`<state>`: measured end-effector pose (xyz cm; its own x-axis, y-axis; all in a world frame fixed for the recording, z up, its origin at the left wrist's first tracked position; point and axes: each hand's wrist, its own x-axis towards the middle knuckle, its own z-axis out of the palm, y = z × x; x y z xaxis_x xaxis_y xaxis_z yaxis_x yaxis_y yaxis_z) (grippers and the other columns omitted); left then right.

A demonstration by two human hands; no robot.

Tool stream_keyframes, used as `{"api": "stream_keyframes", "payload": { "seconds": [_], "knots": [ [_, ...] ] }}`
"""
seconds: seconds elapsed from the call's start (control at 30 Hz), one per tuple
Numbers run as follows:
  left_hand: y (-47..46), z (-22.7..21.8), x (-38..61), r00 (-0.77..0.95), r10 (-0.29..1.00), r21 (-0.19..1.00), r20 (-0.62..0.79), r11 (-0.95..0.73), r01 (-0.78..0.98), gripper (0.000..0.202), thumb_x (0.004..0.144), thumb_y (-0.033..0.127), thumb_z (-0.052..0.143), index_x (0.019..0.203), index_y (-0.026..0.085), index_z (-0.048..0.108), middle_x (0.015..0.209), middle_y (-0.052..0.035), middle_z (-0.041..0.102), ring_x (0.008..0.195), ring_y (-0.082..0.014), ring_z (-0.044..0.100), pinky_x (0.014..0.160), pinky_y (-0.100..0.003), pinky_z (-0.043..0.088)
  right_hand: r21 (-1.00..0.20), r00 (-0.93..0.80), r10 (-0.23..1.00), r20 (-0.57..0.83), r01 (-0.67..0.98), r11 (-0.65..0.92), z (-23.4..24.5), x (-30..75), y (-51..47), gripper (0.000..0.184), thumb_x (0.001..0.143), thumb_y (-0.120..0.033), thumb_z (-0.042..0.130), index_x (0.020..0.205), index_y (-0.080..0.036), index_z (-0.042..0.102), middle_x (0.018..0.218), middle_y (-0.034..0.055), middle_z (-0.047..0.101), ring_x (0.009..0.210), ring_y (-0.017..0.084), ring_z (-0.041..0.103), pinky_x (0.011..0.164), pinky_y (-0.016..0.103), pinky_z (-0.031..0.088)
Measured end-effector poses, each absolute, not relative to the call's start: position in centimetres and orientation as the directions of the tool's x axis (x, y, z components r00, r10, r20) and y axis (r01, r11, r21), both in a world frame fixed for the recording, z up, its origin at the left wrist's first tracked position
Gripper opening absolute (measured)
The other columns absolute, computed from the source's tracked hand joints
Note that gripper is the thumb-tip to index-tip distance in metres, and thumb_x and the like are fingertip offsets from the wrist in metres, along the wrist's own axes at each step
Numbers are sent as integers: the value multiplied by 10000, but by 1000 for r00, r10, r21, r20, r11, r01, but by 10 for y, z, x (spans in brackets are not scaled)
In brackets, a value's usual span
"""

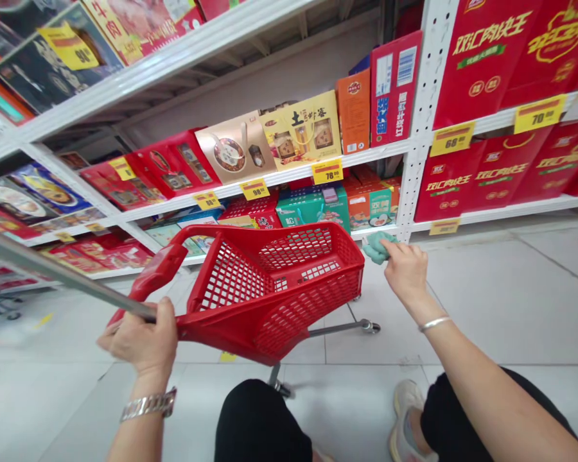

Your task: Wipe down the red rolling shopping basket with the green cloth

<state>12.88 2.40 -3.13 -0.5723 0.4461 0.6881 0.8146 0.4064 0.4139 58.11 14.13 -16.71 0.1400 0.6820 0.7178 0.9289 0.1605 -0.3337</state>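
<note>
My left hand (142, 333), with a watch on its wrist, is closed around the end of a grey metal pole (72, 273). That pole slants up and out of view at the left. The same hand rests against the handle of a red plastic shopping cart (279, 324), and whether its fingers also grip the handle is hidden. The cart's basket shows no goods inside. My right hand (407, 266), wearing a bracelet, pinches a crumpled green cloth (378, 247) beside the cart's front corner, close to the lowest shelf edge.
White shelves (264, 186) with boxed goods and yellow price tags run across the back. Red gift boxes (491, 173) stack at the right. The cart's wheel (370, 326) stands on pale floor tiles (501, 301). My bent knee (260, 420) and shoe (409, 417) are close below.
</note>
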Motion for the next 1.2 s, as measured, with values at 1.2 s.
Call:
{"api": "stream_keyframes", "payload": {
  "seconds": [1.2],
  "knots": [
    [30, -30, 155, -585, 480, 422, 653, 411, 808, 315, 802, 577, 527, 686, 314, 397, 594, -57, 500, 849, -365, 574, 928, -601, 406, -179, -325, 484, 813, 651, 738, -150, 456, 97, 409, 982, -69, 540, 1272, -303, 708, 1181, 24, 778, 1057, 186, 598, 1053, 420, 273]
  ]
}}
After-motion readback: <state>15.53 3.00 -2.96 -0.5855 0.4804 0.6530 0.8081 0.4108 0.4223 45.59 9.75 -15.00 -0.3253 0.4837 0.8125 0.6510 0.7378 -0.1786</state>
